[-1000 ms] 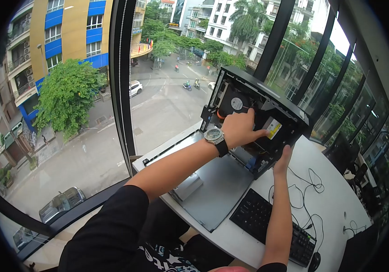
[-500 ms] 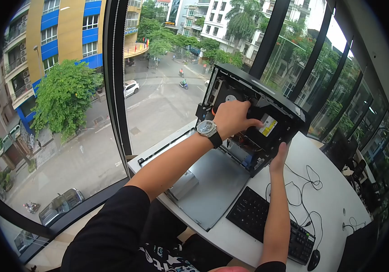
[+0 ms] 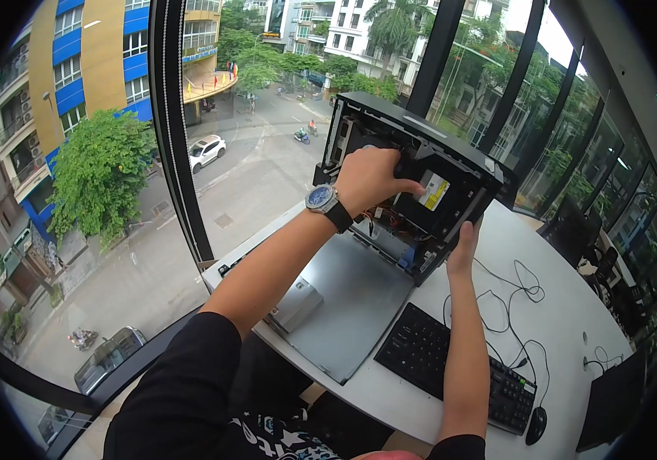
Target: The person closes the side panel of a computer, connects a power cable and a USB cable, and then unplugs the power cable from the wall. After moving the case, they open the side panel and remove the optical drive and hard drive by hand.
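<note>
The uncovered computer case (image 3: 445, 215) stands on the desk (image 3: 509, 230); the left hand (image 3: 370, 180) reaches inside with thumb spread, the right hand (image 3: 462, 249) touches its side, both grips hidden, so I cannot tell; pulling hard could strain the wires (image 3: 378, 218) or tip the case

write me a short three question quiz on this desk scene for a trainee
1. Which hand reaches into the open computer case? A) right only B) left only C) both
2. True or false: the watch is worn on the right arm.
3. Fill in: on the table, the keyboard lies between the metal panel and the ____.

Key:
1. B, the left hand.
2. False; the watch is on the left arm.
3. mouse
</note>
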### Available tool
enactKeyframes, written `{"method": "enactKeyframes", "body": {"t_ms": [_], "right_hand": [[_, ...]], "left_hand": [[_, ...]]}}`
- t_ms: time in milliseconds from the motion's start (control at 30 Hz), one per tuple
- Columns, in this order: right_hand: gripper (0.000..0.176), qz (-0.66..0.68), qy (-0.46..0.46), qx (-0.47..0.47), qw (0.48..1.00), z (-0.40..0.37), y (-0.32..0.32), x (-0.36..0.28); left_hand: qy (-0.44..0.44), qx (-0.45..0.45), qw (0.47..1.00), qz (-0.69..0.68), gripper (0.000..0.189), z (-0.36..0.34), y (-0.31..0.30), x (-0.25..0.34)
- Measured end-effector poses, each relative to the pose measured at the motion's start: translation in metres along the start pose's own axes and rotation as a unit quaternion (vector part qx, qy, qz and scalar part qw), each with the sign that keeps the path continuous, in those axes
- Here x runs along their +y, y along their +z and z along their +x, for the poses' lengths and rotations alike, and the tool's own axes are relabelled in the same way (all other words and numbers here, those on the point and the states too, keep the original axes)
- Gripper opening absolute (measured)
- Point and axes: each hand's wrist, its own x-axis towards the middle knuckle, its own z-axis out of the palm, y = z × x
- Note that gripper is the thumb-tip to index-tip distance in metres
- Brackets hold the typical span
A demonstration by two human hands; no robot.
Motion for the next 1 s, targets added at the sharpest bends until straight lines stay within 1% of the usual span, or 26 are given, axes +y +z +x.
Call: {"method": "enactKeyframes", "body": {"t_ms": [67,133,167,200,300,400,467,533,567,600,667,733,833,900,933,1000], "right_hand": [[0.082,0.003,0.01,0.0,1.0,-0.002,0.002,-0.003],[0.079,-0.007,0.001,0.002,1.0,-0.002,0.007,-0.008],[0.077,-0.019,-0.011,0.001,1.0,-0.001,0.008,-0.01],[0.077,-0.022,-0.01,0.007,1.0,-0.001,0.008,-0.01],[0.077,-0.054,-0.037,0.002,0.998,0.001,0.01,-0.012],[0.076,-0.066,-0.03,0.008,0.997,0.001,0.009,-0.014],[0.076,-0.084,-0.035,0.014,0.996,0.001,0.006,-0.009],[0.078,-0.112,-0.054,0.015,0.992,0.002,0.007,-0.013],[0.082,-0.096,-0.047,0.006,0.994,0.001,0.007,-0.016],[0.082,-0.097,-0.044,0.012,0.994,0.002,0.008,-0.016],[0.086,-0.075,-0.057,0.003,0.996,0.002,0.009,-0.016],[0.088,-0.065,-0.048,0.0,0.997,0.0,0.009,-0.018],[0.087,-0.068,-0.048,-0.003,0.997,0.003,0.009,-0.019],[0.086,-0.061,-0.053,-0.003,0.997,0.003,0.01,-0.019],[0.086,-0.061,-0.052,0.0,0.997,0.002,0.01,-0.02],[0.086,-0.055,-0.041,-0.009,0.998,0.002,0.011,-0.024]], "left_hand": [[-0.005,-0.004,1.0,0.004,0.063,-0.001,0.005,-0.004],[0.033,0.08,0.996,0.013,0.064,-0.004,0.012,-0.006],[0.015,0.063,0.998,0.012,0.065,-0.003,0.013,-0.008],[0.02,0.059,0.998,0.009,0.065,-0.003,0.011,-0.007],[-0.008,-0.002,1.0,0.003,0.066,0.001,0.0,-0.003],[0.003,-0.036,0.999,0.02,0.067,0.01,-0.007,-0.006],[0.011,-0.047,0.999,0.003,0.067,0.012,-0.008,-0.008],[0.0,-0.019,1.0,0.016,0.066,0.011,-0.011,-0.006],[-0.023,-0.017,0.999,0.03,0.065,0.009,-0.012,-0.004],[-0.019,-0.022,0.999,0.03,0.065,0.008,-0.011,-0.004],[-0.044,-0.028,0.999,0.014,0.064,0.007,-0.01,-0.005],[-0.04,-0.036,0.999,-0.011,0.062,0.005,-0.009,-0.009],[-0.01,-0.033,0.999,-0.036,0.059,0.003,-0.016,-0.006],[-0.018,-0.077,0.996,-0.047,0.055,-0.006,-0.023,-0.001],[-0.017,-0.079,0.996,-0.047,0.055,-0.01,-0.022,-0.004],[0.009,-0.08,0.983,-0.165,0.048,-0.021,-0.015,-0.015]]}}
